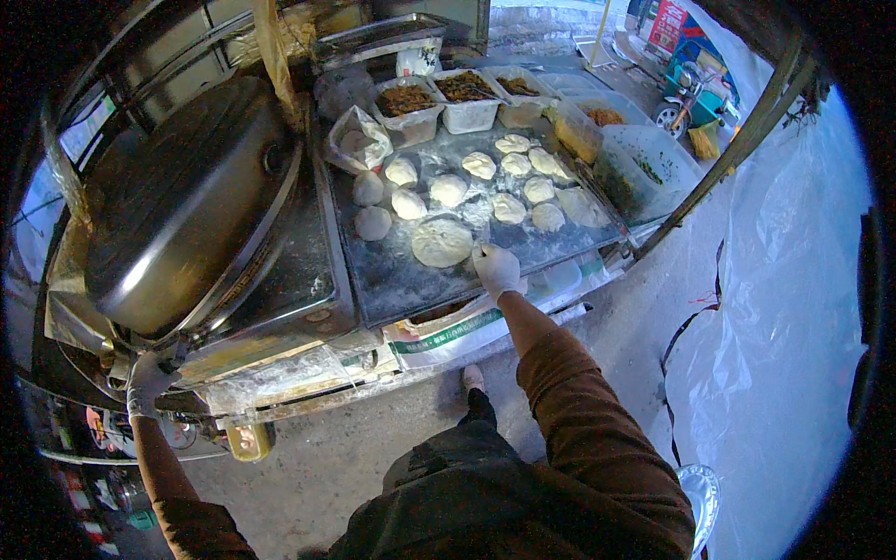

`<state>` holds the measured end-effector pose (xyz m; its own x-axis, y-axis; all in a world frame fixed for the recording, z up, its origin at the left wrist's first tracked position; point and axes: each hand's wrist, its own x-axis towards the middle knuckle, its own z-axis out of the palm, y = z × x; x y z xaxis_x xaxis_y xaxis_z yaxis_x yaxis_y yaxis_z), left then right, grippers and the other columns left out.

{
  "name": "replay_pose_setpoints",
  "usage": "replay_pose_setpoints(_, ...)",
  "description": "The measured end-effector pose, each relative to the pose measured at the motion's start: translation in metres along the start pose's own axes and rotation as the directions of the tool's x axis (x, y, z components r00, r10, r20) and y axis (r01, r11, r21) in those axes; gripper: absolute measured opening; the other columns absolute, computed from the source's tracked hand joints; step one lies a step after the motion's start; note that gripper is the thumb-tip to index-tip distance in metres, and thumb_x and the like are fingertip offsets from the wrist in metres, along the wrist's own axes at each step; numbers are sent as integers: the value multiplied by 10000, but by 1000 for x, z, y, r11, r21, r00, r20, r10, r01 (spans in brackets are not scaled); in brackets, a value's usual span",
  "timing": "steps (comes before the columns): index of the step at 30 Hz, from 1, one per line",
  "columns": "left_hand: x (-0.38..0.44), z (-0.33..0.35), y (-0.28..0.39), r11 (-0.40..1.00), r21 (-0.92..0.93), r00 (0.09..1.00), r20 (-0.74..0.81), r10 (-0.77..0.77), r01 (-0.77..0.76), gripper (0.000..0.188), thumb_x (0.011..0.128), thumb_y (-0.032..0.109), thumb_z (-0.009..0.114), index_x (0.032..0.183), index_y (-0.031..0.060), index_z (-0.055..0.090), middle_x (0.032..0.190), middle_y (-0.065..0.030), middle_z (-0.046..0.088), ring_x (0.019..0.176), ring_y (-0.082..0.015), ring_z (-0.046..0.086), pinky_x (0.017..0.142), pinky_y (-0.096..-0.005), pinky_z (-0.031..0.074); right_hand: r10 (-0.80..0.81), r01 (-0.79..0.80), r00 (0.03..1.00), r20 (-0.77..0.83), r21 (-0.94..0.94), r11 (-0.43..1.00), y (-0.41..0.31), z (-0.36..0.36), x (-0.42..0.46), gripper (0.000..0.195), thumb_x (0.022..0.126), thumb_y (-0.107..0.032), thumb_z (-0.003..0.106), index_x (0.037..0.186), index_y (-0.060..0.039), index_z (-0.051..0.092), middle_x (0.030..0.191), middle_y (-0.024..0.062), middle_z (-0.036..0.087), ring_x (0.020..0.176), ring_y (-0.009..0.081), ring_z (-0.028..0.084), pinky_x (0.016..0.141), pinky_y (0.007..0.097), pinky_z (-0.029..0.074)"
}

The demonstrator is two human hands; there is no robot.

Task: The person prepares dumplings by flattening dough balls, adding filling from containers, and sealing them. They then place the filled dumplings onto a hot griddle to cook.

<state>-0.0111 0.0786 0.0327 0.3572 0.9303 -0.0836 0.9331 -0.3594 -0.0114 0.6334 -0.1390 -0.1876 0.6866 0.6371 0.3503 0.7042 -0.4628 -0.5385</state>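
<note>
My gloved right hand [498,269] rests at the near part of a floured dark work board [392,280], its fingers curled beside a flattened dough round [442,243]. Whether the fingers pinch anything is hard to see. Several smaller dough pieces, such as one lump [448,190], lie spread over the board behind it. At the far left, my gloved left hand [148,381] is closed around a handle at the near edge of a large round griddle with a raised dark metal lid [189,203]. The hand partly hides that handle.
Plastic tubs of chopped fillings [470,115] line the board's far side. A clear tub with chopped greens [651,164] stands at right, near a wooden pole [728,150]. Plastic sheeting [784,294] hangs on the right. A yellow container [250,442] is below the counter.
</note>
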Motion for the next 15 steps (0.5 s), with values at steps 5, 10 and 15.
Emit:
replay_pose_setpoints(5,0,0,0,1000,9,1000,-15,12,-11,433,557,265,820,895,31,683,916,-199,677,877,-362,647,767,-421,518,33,-35,998,56,32,999,-3,-6,0,366,896,-401,508,765,-102,673,740,183,640,716,398,627,664,487,500)
replay_pose_setpoints(10,4,3,-2,999,48,1000,1,13,-13,458,555,264,818,910,14,672,909,-211,672,881,-367,644,763,-426,515,30,-32,998,56,27,999,-4,-8,0,345,908,-364,510,771,-88,668,749,197,625,724,418,603,656,492,476)
replay_pose_setpoints(15,9,12,-19,1000,-1,1000,2,-14,14,473,541,277,831,886,2,660,906,-212,666,889,-372,638,770,-430,512,8,-9,999,32,26,1000,-2,-3,0,369,901,-388,504,759,-88,665,744,184,635,707,402,618,642,487,491)
